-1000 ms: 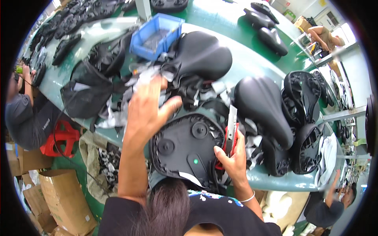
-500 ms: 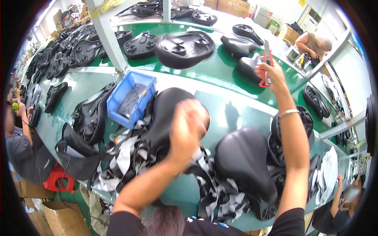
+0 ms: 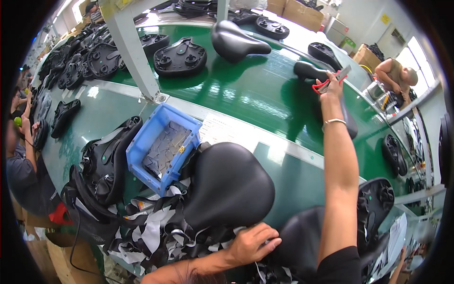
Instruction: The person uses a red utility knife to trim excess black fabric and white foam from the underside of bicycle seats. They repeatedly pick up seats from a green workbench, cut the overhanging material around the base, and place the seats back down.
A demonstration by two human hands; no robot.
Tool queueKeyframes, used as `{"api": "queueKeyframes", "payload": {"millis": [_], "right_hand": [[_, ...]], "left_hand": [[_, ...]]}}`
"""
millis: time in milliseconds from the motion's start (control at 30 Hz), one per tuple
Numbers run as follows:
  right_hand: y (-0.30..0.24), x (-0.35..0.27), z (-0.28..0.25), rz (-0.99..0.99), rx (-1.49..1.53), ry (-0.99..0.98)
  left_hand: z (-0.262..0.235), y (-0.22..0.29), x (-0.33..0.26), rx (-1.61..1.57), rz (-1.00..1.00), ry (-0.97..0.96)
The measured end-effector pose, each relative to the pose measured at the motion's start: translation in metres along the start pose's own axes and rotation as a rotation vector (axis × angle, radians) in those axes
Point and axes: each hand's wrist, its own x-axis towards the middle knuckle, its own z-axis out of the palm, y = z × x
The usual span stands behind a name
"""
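My right hand [image 3: 334, 89] reaches far over the green surface, closed round red-handled scissors [image 3: 341, 75] with the blades pointing up and right. Near it are a black bicycle saddle [image 3: 308, 70] and another saddle [image 3: 349, 124], partly behind my forearm. My left hand [image 3: 255, 243] is low in the middle, fingers loosely bent and apart from the thumb, with nothing visible in it. Its fingertips are at the edge of a smooth black saddle [image 3: 298, 233]; whether they touch is unclear. Just above the hand, a wide saddle [image 3: 231, 184] lies top up.
A blue bin [image 3: 135, 163] of small grey pieces stands left of the wide saddle. Black and grey offcuts [image 3: 156, 232] spread below it. A white metal post [image 3: 127, 49] rises at the bench divider. Saddles pile up at far left; other people work at both sides.
My left hand has drawn back toward me from over the bench. A blurred saddle, underside showing, now shows its smooth top farther back. My right hand still holds the scissors, now tilted right.
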Motion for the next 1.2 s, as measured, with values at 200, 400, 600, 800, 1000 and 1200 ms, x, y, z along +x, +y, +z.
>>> {"api": "queueKeyframes", "payload": {"millis": [200, 400, 600, 800, 1000, 1200], "right_hand": [[-0.171, -0.148, -0.033, -0.089, -0.51, -0.809], [-0.216, -0.3, -0.07, -0.307, -0.882, -1.389], [-0.134, -0.115, -0.11, 0.257, -0.534, -0.413], [-0.035, -0.024, -0.151, 0.288, -0.134, -0.008], [-0.113, -0.083, -0.136, 0.137, -0.466, -0.311], [-0.244, -0.279, -0.161, 0.221, -0.843, -0.502]], "left_hand": [[-0.004, -0.008, 0.01, -0.093, 0.194, 0.086], [-0.053, 0.054, 0.039, -1.108, -0.429, 0.222], [-0.082, 0.058, 0.027, -0.885, -0.513, 0.115], [-0.086, 0.048, -0.039, -0.793, -0.448, 0.251], [-0.103, 0.074, -0.104, -0.656, -0.504, 0.191], [-0.103, 0.049, -0.103, -0.53, -0.659, 0.095]]}}
